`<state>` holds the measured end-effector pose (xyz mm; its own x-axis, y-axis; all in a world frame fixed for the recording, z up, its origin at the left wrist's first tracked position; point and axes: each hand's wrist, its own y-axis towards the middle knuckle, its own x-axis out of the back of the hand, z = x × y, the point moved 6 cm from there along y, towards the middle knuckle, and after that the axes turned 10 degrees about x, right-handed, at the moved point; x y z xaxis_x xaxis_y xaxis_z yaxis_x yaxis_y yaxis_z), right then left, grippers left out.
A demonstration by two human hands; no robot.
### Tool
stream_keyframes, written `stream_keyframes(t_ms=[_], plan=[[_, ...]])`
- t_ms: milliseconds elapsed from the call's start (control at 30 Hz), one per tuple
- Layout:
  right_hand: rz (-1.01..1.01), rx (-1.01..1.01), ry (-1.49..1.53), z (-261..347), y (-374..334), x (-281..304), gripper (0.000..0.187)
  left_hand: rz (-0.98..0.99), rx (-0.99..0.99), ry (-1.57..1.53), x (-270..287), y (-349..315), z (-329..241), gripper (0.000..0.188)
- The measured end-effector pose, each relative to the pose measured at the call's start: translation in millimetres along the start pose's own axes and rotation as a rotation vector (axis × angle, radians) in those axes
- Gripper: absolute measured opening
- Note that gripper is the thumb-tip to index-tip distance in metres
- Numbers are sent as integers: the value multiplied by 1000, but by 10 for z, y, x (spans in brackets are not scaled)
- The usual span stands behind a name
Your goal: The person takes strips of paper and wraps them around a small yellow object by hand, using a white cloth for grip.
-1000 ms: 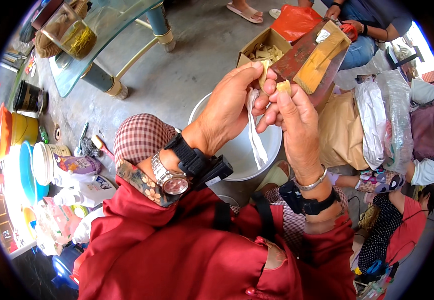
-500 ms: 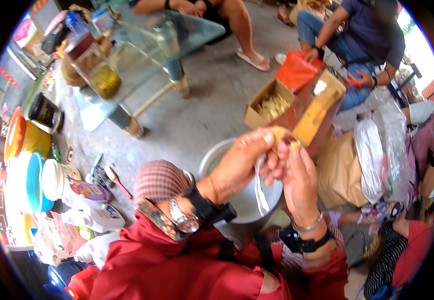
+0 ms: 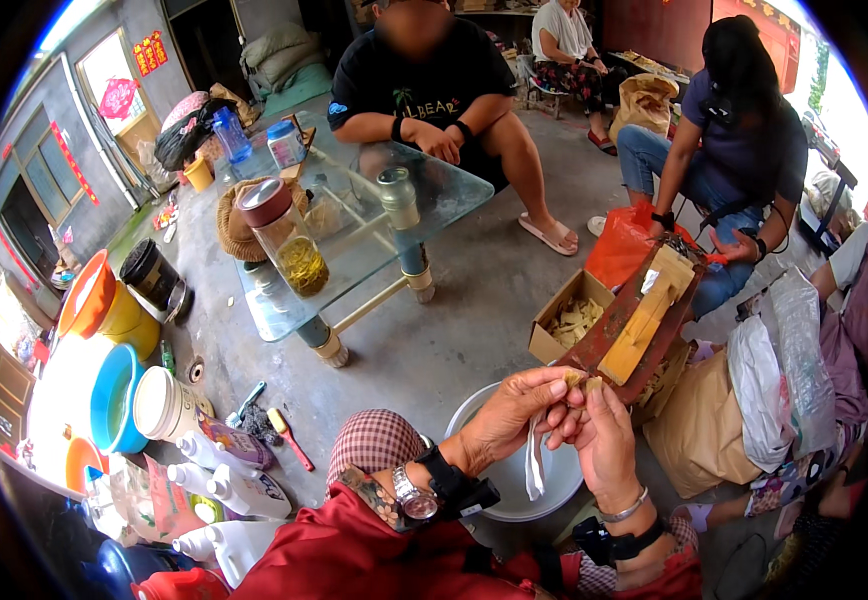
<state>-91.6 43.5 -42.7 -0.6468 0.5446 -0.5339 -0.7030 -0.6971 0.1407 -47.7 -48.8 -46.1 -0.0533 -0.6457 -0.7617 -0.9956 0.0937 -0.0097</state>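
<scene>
The left hand pinches a small tan piece between its thumb and finger, and the right hand pinches a yellowish bit the same way, just beside it. I cannot tell if the two touch. A thin white strip hangs down by the left hand. Both hands are up over a round white tub on the grey floor. To the right, near the tub, a brown paper bag leans by a white bag. Just past the hands is a long red-brown board with a yellow wooden block on it. A cardboard box full of pale pieces sits beside the board, and a red bag is behind the box. On the left, white bottles, a red-handled brush, a blue basin and a yellow bucket stand or lie about. Farther off is a glass table with a jar of yellow-green stuff on it. A person in a black shirt sits behind it, and one in blue jeans sits near the red bag. Far back, fat sacks are piled up, a person with a white cloth sits, and a grey wall runs along the left.
</scene>
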Motion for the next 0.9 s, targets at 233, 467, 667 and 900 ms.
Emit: stream_keyframes(t_ms=[233, 467, 667, 900], plan=[[46, 9, 44, 14, -26, -42, 31, -58, -19, 60, -5, -34, 8, 25], [31, 32, 119, 141, -38, 16, 30, 34, 33, 188, -270, 92, -132, 24], [-16, 13, 296, 173, -112, 127, 30, 91, 73, 98, -319, 230, -89, 19], [126, 18, 307, 215, -142, 140, 33, 78, 86, -50, -302, 230, -29, 18]])
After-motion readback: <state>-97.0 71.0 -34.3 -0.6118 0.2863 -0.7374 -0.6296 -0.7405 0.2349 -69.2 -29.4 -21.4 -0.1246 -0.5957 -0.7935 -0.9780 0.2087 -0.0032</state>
